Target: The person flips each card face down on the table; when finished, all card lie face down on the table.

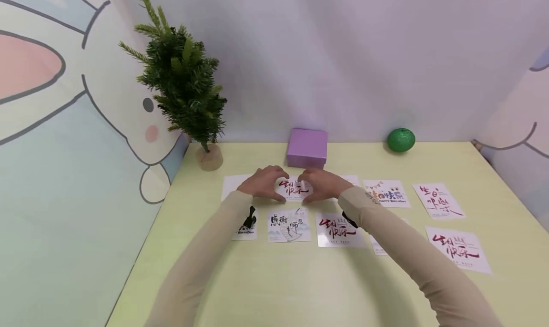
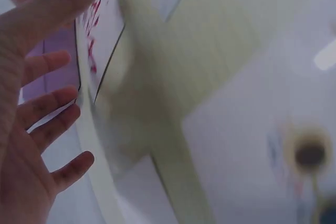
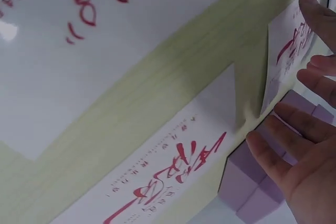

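Observation:
A white card [image 1: 294,189] with red brush lettering lies in the back row, between the two hands. To its left is my left hand [image 1: 265,182], thumb and fingers spread in a loose curve. At its right side my right hand [image 1: 323,184] mirrors that shape. In the left wrist view the thumb overlaps the card [image 2: 105,30]; whether it touches cannot be told. The right wrist view has the fingers apart beside the card [image 3: 289,45], nothing pinched. Just behind stands a purple box [image 1: 307,146].
Other greeting cards lie in two rows, including a "thank you teacher" style card [image 1: 289,226], a red-lettered card [image 1: 339,231] and a colourful birthday card [image 1: 388,193]. A small artificial tree [image 1: 184,79] stands back left; a green round object [image 1: 401,140] sits back right.

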Available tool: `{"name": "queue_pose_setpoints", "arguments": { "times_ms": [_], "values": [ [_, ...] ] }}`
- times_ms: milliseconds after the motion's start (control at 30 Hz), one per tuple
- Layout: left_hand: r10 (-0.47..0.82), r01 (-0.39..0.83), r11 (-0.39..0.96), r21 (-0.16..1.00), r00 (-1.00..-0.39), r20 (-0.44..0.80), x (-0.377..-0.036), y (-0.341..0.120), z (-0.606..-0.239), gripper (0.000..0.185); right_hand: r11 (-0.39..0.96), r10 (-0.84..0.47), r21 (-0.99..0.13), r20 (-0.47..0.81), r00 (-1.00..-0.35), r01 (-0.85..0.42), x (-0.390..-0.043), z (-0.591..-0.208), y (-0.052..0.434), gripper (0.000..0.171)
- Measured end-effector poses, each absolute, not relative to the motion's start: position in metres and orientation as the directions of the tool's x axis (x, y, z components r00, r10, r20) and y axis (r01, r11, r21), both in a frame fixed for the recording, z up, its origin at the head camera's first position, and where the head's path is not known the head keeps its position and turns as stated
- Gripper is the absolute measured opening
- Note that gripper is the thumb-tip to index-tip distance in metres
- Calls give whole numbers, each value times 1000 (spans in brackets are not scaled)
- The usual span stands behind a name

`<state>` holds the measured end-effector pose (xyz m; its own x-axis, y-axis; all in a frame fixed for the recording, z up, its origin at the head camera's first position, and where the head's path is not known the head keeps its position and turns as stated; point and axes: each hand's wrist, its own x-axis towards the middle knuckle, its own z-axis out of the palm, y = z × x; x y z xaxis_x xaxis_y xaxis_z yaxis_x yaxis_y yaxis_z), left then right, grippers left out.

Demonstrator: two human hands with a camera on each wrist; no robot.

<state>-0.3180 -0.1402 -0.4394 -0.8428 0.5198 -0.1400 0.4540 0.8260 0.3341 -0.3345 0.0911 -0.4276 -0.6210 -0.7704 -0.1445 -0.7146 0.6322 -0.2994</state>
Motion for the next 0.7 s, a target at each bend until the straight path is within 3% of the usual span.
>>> {"name": "queue_pose_setpoints", "arguments": {
  "times_ms": [300,700],
  "values": [
    [473,407,859,311,-863,-176,-321,-125,-445,70,705,-701,-277,-133,-700,-653,-342,-443,89,80],
    [448,382,869,315,-878,-171,-318,-121,-445,69,704,-710,-212,-177,-682,-678,-348,-439,80,88]
  ]
}}
